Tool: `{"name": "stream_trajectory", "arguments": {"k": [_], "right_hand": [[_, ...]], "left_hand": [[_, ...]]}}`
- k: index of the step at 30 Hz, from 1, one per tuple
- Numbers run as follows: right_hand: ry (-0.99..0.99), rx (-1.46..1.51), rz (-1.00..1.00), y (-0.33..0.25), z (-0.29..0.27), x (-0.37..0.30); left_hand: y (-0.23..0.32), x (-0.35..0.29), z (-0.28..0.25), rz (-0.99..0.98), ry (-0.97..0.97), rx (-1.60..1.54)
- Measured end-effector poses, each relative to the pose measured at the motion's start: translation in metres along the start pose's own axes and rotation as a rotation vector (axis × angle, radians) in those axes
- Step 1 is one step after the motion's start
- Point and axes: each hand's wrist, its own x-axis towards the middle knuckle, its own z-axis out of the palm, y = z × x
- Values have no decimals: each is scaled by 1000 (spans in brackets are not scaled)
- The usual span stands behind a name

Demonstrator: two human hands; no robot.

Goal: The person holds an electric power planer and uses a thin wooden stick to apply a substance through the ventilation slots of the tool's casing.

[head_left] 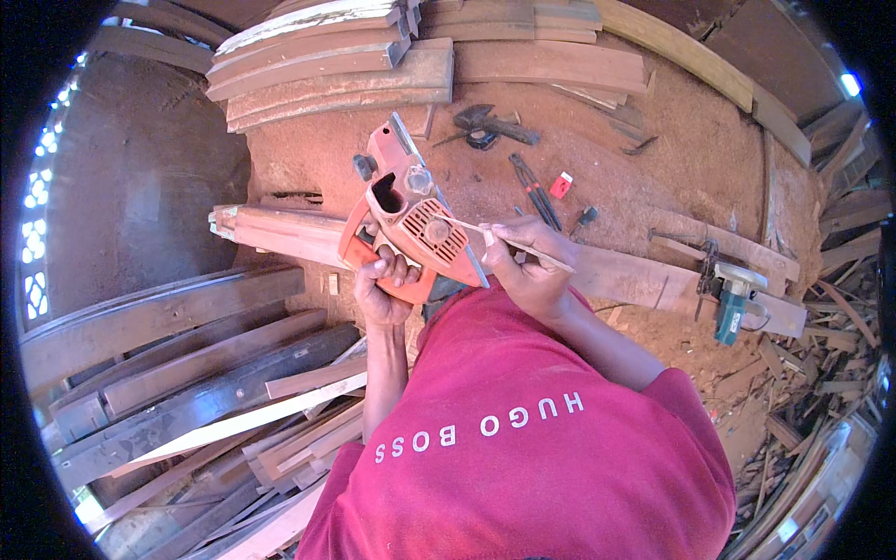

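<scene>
1 red shirt (551, 495) – white letters (486, 427) across it. In front, 1 orange planer (408, 205); L hand (383, 285) wrapped round its handle (413, 287). 1 green power tool (732, 315) w/ small writing, far R. R hand (530, 266) pinches 1 thin stick (466, 224) – tip at planer's slots (454, 246).

Far side, and there's a stack of boards (327, 79), dusty and layered! Just nearer lies a dark hammer-like tool (511, 130); to its right, pliers (525, 175) beside a small red packet (561, 185). Out right, a green power tool (732, 317); near left, long planks (210, 415) crowd together, overlapping at angles.
</scene>
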Motion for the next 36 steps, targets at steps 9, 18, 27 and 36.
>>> {"name": "stream_trajectory", "arguments": {"k": [9,18,27,36], "right_hand": [[-38,-102,-13,-6,4,8],[-35,108,403,14,30,0],[193,198,343,-4,14,1],[14,-49,316,11,9,4]], "left_hand": [[3,0,-3,-35,6,3],[7,1,2,-33,11,33],[1,4,-9,0,25,43],[4,-1,6,-22,84,91]]}}
